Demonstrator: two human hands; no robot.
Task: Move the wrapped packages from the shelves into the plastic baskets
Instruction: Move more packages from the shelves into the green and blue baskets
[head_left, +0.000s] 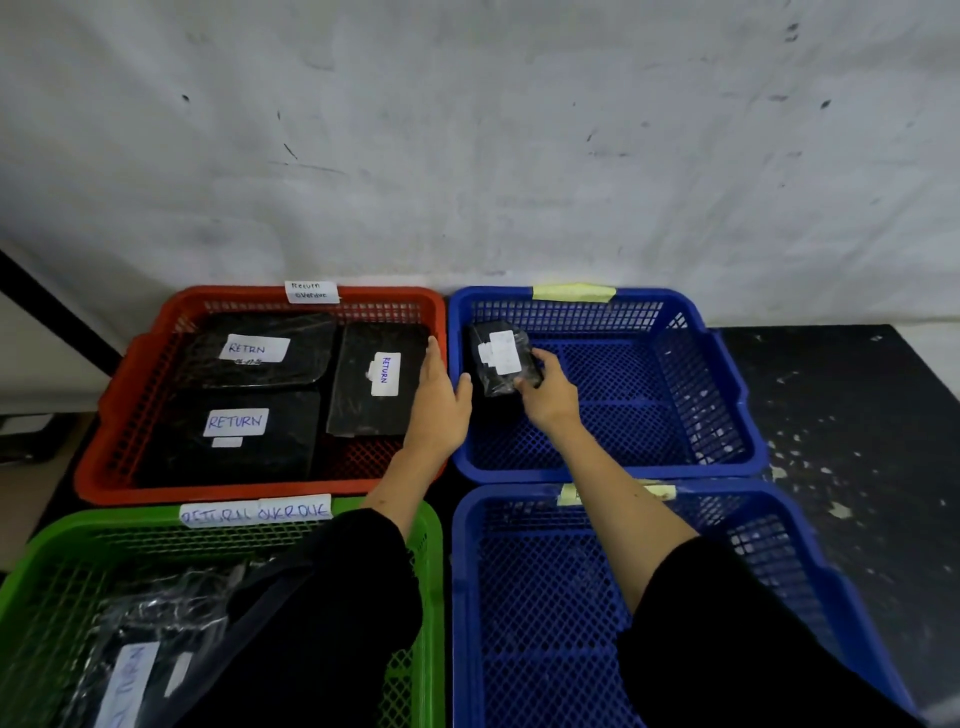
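Package (501, 358) label unreadable, right hand (548, 397) over corner

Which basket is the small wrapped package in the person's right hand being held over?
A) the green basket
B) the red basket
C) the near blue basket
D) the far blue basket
D: the right hand grips the small wrapped package inside the rim of the far blue basket, next to the red basket.

The green basket (62, 540) is cut off at the bottom edge, its package (130, 670) label partly unreadable.
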